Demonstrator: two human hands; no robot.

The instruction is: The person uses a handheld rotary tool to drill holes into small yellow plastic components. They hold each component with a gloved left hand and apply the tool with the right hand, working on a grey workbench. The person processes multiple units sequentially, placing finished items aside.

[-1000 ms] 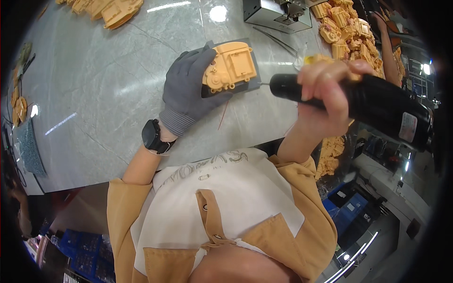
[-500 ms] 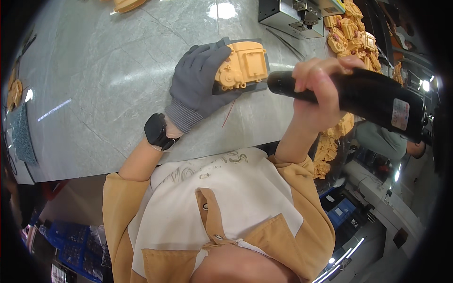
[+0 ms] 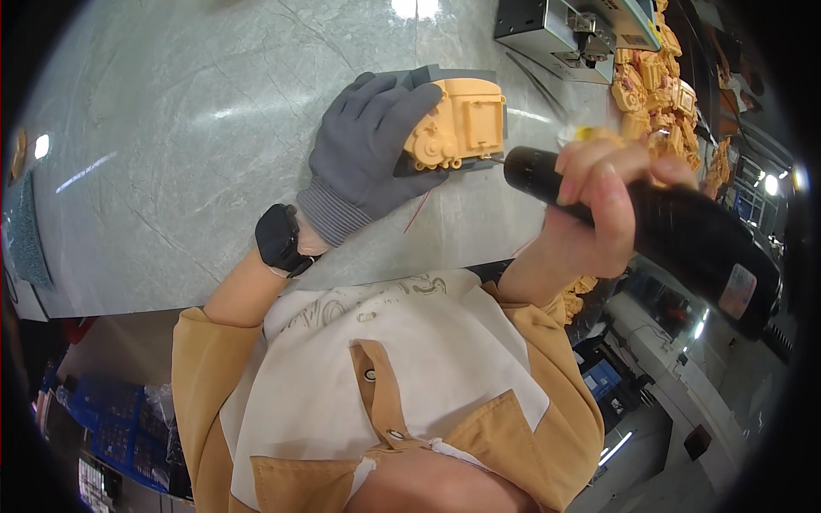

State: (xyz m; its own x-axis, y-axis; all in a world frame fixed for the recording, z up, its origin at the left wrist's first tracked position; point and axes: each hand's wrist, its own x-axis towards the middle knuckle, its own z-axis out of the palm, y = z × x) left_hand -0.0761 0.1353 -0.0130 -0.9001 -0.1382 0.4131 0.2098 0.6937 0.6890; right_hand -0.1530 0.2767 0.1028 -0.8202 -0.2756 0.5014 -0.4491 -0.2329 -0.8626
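Observation:
My left hand [image 3: 363, 150], in a grey knit glove, wraps round the left side of an orange plastic housing [image 3: 481, 122]. The housing rests on a dark grey block [image 3: 484, 75], which sticks out behind it. In my bare right hand [image 3: 599, 205] is a black electric screwdriver [image 3: 697, 235], held slanting with its nose toward the housing. Its thin bit reaches the housing's near right corner; whether it sits in a screw cannot be made out. A thin red strand [image 3: 417, 212] lies on the table below my left hand.
A metal box-shaped device [image 3: 556, 38] stands at the back right, with long tweezers [image 3: 534, 84] beside it. Many orange plastic parts [image 3: 658, 98] are heaped along the right. A blue-grey textured pad [image 3: 27, 231] lies at the table's far left. Blue crates [image 3: 111, 419] stand below, left.
The screwdriver's nose has come down toward me, with its bit now at the housing's near right corner. Its body tilts more steeply. My left hand keeps its hold while the view shifts slightly.

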